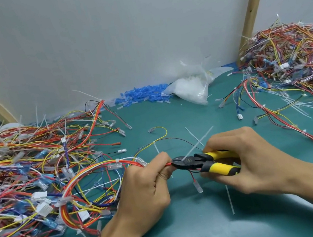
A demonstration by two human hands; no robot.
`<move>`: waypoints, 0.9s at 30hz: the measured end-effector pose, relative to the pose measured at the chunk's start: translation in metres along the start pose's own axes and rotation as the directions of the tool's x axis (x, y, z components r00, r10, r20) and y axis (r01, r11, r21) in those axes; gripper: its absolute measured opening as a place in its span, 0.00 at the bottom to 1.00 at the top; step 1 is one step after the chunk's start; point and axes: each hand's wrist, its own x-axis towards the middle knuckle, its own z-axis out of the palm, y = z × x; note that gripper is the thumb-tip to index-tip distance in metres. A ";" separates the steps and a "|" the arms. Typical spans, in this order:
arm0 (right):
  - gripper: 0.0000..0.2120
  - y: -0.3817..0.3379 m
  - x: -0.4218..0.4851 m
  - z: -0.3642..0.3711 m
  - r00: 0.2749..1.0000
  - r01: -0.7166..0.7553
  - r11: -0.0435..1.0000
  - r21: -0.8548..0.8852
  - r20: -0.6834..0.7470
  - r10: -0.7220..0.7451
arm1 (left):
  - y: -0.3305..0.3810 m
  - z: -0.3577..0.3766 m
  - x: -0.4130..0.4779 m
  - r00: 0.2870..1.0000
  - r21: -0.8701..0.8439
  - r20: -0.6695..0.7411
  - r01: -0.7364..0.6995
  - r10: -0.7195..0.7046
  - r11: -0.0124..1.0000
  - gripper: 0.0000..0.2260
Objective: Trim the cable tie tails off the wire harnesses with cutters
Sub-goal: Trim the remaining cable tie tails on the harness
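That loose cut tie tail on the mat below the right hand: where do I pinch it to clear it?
Probably pinch the tie tail at its near end, fingers coming from above and closing across its narrow width. It lies flat and thin on the mat, and that end is farthest from the right hand.

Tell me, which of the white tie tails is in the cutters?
The tail slanting up to the right from the cutters' black head, above the right hand. The other tails lie loose on the green mat.
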 end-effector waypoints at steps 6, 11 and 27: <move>0.11 0.005 0.002 0.003 0.998 0.050 0.998 -0.037 -0.039 -0.051 | -0.001 0.001 0.000 1.000 0.015 0.000 0.008 -0.008 1.000 0.11; 0.06 0.001 0.003 -0.002 0.995 0.084 0.994 -0.070 -0.054 -0.088 | 0.001 0.001 0.001 1.000 0.014 -0.012 0.022 -0.022 1.000 0.12; 0.12 0.004 0.003 0.002 0.993 0.081 0.997 -0.014 -0.080 -0.082 | 0.006 0.000 0.000 0.997 -0.020 -0.077 -0.009 0.007 1.000 0.10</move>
